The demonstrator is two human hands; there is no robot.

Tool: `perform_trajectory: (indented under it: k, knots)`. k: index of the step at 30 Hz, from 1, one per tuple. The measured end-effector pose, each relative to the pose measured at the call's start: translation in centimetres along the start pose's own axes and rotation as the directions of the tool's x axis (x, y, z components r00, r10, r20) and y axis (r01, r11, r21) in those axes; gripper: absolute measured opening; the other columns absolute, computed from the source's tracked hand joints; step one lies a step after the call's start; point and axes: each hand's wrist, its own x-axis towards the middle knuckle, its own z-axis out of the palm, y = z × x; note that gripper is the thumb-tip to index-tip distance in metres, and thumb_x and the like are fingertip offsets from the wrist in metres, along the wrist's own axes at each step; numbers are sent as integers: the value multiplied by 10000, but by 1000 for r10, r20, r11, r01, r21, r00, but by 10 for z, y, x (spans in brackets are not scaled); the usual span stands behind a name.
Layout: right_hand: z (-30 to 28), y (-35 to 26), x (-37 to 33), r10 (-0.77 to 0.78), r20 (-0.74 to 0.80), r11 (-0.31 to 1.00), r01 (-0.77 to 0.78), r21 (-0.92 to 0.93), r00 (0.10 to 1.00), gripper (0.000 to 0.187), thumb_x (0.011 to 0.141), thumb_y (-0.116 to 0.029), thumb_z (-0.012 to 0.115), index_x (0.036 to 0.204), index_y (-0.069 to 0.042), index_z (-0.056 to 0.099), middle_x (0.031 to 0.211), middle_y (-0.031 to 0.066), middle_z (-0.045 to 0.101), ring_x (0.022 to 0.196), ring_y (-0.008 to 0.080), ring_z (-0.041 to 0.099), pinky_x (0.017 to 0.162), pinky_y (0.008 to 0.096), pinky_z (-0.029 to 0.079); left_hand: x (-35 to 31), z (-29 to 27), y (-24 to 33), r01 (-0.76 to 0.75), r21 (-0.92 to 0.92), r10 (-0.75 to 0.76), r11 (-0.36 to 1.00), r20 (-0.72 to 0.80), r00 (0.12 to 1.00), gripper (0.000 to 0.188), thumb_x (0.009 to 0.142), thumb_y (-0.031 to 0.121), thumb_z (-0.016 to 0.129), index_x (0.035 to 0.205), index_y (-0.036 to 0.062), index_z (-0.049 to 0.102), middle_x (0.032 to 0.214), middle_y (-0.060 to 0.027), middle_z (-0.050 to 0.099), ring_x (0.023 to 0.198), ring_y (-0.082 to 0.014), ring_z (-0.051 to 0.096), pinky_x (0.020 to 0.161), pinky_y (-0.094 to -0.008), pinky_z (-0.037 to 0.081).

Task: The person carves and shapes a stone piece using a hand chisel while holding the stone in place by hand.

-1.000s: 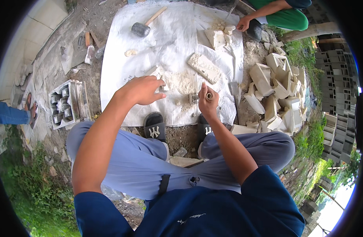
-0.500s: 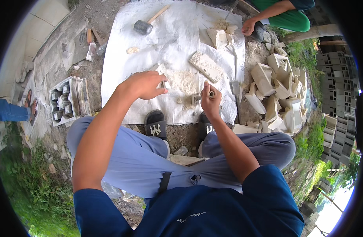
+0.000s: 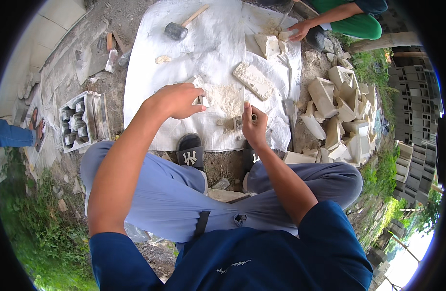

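My left hand is closed around a pale block piece, with thumb and fingers on either side; most of the piece is hidden. To its right, my right hand grips a hammer by a handle with a round, hollow-looking end. The hammer's dark, blocky head points toward my left hand, apart from the piece. Whitish crumbs and powder cover the white sheet between and beyond my hands. A thick pale slab lies past my right hand.
A mallet lies on the sheet's far side. Broken pale blocks are heaped at right, near a flat metal bar. A block mould stands at left. At far right, another person's hand reaches over pale chunks.
My right hand has shifted a little left with the hammer, closer to my left hand. The other person's hand has moved left onto the pale chunks. My left hand stays nearly in place.
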Motion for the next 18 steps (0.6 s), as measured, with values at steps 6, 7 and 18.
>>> perform_trajectory:
  k: [6,7,18]
  knots:
    - [-16,-58,20,37,-36,979,-29,200,999,562,1077,-289,526,592,-11,472,536,-21,422,530,51,344,486,284,265,-6,3,-5,81,38,-81,996,-1,997,480,1003,412,563,1393,132,567,1273,-143,622,1207,-319,590,1023,-433,479]
    - [-18,-65,18,21,-42,977,-11,215,999,549,1079,-298,513,614,-11,463,529,-32,405,535,53,354,479,308,269,-6,1,-1,69,23,-70,997,25,997,482,1002,411,565,1393,130,566,1278,-143,621,1210,-321,587,1027,-434,476]
    - [-3,-31,20,72,2,979,-71,190,997,573,1075,-319,530,587,-26,463,528,-32,414,523,51,347,484,284,251,9,14,-21,60,9,-60,998,0,998,487,999,419,574,1386,122,572,1290,-150,619,1231,-321,577,1032,-440,468]
